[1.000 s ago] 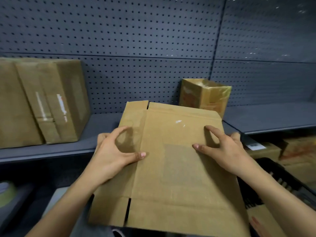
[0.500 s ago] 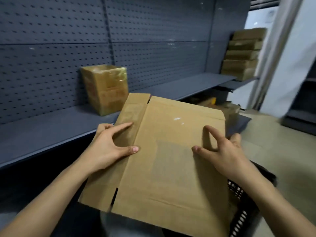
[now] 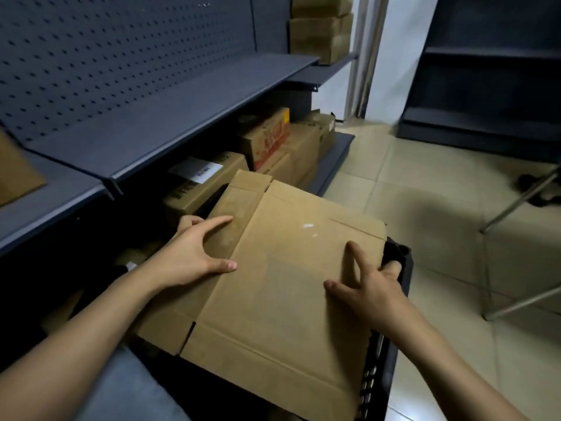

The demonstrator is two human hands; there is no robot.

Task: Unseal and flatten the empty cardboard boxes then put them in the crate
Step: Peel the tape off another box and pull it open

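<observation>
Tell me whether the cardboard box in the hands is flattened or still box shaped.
Flattened: the cardboard box lies as one flat sheet, creases showing, over the black crate.

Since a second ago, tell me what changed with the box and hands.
The flattened box was carried rightward from in front of the shelf and lowered over the black crate. Unchanged: left hand and right hand hold its side edges; neither let go.

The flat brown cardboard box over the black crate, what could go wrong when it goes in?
1. The flattened brown cardboard box looks askew over the black plastic crate; a corner might catch the rim.
2. The right hand curls fingers under the edge beside the crate's corner, so they could get squeezed.
3. The left hand grips the side flap, which may bend.
</observation>
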